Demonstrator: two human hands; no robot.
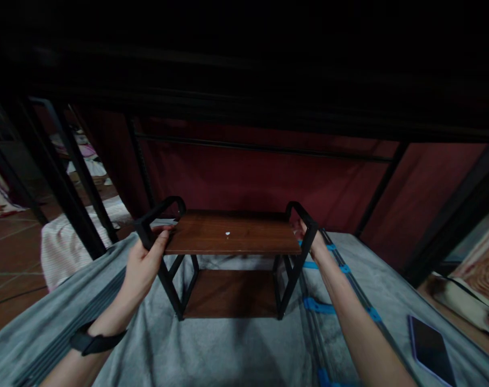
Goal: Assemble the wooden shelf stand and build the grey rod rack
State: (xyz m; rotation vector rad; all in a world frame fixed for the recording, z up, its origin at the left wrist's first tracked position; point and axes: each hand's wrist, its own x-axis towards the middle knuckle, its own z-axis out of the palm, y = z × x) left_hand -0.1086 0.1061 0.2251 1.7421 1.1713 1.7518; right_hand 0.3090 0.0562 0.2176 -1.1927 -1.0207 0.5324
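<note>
Small two-tier shelf rack (232, 234) stands upright on a grey blanket (212, 349), centre of the scene, under a dark overhead frame that leaves little headroom. Red curtain just behind it; black frame posts (67, 177) at far left, another at far right. Open blanket on the near side. Long axis of the wooden top runs left-right, black metal end handles at each end, legs down.

Left hand (142, 266) grips the left end handle, fingers wrapped round the bar, thumb on the top board's left edge. Right hand (315, 242) is at the right end frame, mostly hidden behind the bar; cannot tell if its fingers close on it.

Black rods with blue clips (319, 306) lie just right of the rack, under the right forearm. Phone (432, 349) lies near right on the blanket, well apart.
</note>
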